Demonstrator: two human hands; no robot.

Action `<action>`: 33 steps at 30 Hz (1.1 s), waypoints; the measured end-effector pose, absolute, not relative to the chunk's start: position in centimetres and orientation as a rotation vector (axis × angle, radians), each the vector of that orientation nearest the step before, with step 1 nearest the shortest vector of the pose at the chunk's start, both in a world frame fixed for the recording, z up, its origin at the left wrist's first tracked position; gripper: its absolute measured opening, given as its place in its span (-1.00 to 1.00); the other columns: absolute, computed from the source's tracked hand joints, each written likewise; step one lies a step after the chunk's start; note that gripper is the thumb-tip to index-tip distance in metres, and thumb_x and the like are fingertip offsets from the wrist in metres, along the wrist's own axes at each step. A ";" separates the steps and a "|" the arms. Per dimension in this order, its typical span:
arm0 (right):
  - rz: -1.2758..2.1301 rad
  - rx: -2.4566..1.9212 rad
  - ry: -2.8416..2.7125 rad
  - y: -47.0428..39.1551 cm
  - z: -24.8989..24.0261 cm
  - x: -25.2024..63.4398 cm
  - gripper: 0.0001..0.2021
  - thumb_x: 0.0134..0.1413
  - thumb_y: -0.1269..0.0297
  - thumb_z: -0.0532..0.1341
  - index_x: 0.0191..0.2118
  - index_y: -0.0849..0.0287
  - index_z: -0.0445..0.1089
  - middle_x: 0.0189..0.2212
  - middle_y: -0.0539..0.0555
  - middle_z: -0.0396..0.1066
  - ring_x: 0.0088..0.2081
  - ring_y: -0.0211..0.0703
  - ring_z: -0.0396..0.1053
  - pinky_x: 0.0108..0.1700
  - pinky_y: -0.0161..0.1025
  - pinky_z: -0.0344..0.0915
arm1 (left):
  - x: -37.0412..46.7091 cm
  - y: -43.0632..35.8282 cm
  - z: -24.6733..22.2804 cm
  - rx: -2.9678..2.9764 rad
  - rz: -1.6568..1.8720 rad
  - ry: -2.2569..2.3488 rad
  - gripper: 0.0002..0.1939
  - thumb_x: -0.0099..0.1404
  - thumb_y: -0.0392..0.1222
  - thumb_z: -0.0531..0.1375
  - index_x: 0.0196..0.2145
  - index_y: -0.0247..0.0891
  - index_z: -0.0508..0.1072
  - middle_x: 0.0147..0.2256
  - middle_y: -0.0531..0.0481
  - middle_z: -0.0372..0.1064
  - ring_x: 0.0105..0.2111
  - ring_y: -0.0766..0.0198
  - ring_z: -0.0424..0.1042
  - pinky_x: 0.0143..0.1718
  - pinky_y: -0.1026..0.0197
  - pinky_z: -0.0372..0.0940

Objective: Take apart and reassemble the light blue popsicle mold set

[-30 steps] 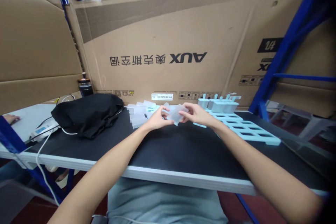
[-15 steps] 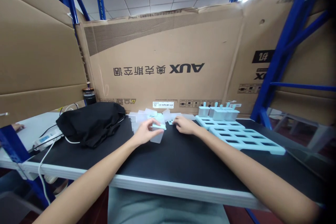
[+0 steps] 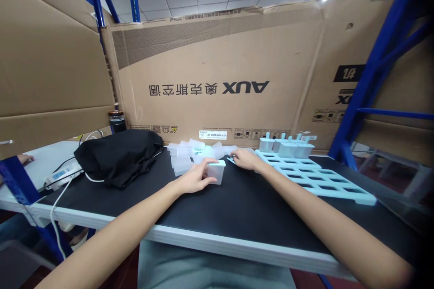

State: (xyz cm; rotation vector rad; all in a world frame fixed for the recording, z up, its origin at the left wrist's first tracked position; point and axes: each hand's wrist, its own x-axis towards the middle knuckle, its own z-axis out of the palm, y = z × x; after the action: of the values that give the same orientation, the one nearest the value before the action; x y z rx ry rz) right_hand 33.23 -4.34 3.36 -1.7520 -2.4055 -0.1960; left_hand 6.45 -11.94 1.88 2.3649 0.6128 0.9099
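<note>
My left hand [image 3: 196, 178] is closed round the side of a translucent ice pop mold [image 3: 217, 174] with a pale blue top, upright over the black table mat. To its right, my right hand [image 3: 247, 160] has its fingers bent down on a flat light blue piece [image 3: 231, 160], mostly covered by the fingers; it looks like an ice pop stick. Behind my left hand lie several loose translucent molds [image 3: 181, 165] and a small heap of light blue sticks [image 3: 200, 150].
On the right lies a light blue mold rack [image 3: 364, 197] with rectangular slots; several filled-in molds with sticks [image 3: 295, 150] stand at its back. A black cloth [image 3: 117, 158] is on the left, near a dark jar [image 3: 117, 122] and a power strip [image 3: 64, 174]. Cardboard [image 3: 210, 63] walls the back.
My left hand has moved slightly right and nearer; the mold in it now stands upright with its blue top level. My right hand has shifted a little right with the flat blue piece at its fingertips.
</note>
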 end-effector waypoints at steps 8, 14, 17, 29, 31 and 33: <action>-0.138 -2.043 -2.222 -3.3 5.0 31.1 -0.73 -0.14 0.31 0.21 -0.25 0.29 0.45 -0.25 0.34 0.46 -0.19 0.11 0.42 -0.25 -0.15 0.30 | 6.5 -12.0 1.9 2.438 0.860 0.630 -0.35 0.31 -0.13 0.10 0.27 -0.17 -0.08 -0.50 0.10 0.23 -0.49 0.24 0.31 -0.29 0.14 0.29; 0.180 -2.127 -2.363 -3.7 7.9 31.8 -0.86 -0.31 0.30 0.28 -0.51 0.25 0.44 -0.57 0.14 0.42 -0.46 -0.06 0.42 -0.42 -0.22 0.31 | 6.6 -11.9 1.7 2.490 0.907 0.653 -0.33 0.31 -0.13 0.10 0.28 -0.19 -0.11 -0.45 0.04 0.26 -0.44 0.20 0.32 -0.24 0.12 0.27; 0.338 -1.990 -2.444 -4.8 10.3 32.9 -0.84 -0.26 0.31 0.26 -0.44 0.24 0.44 -0.57 0.07 0.42 -0.50 -0.15 0.39 -0.44 -0.25 0.31 | 6.7 -11.9 1.6 2.479 0.930 0.662 -0.30 0.30 -0.13 0.11 0.29 -0.21 -0.13 -0.46 0.04 0.27 -0.44 0.20 0.33 -0.20 0.10 0.27; 0.734 -0.966 -2.429 -11.1 13.6 27.6 -0.66 -0.05 0.06 0.25 -0.18 0.14 0.32 -0.30 0.06 0.44 -0.29 -0.18 0.40 -0.23 -0.20 0.36 | 6.7 -11.9 1.4 2.237 0.988 0.624 -0.27 0.21 -0.10 0.21 0.26 -0.14 0.00 -0.37 -0.03 0.38 -0.34 0.12 0.43 -0.15 0.05 0.30; 0.687 -0.931 -2.411 -10.8 12.6 27.5 -0.68 -0.04 0.07 0.25 -0.21 0.15 0.30 -0.31 0.06 0.44 -0.28 -0.16 0.40 -0.23 -0.19 0.36 | 6.7 -12.0 1.5 2.214 0.989 0.624 -0.28 0.21 -0.09 0.21 0.25 -0.14 0.01 -0.38 -0.02 0.38 -0.35 0.12 0.43 -0.15 0.05 0.30; 0.665 -0.898 -2.397 -10.6 11.7 27.5 -0.71 -0.02 0.09 0.23 -0.23 0.16 0.29 -0.32 0.06 0.43 -0.29 -0.16 0.40 -0.23 -0.18 0.35 | 6.7 -12.0 1.5 2.243 0.974 0.639 -0.26 0.22 -0.09 0.20 0.27 -0.17 -0.02 -0.41 0.00 0.37 -0.37 0.13 0.42 -0.16 0.06 0.29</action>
State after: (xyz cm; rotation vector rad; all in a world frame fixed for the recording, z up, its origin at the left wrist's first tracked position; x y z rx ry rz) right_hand 27.49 -10.63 11.70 -0.8979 -2.3973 0.6654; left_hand 6.71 -11.99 1.54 2.2435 0.6386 0.9737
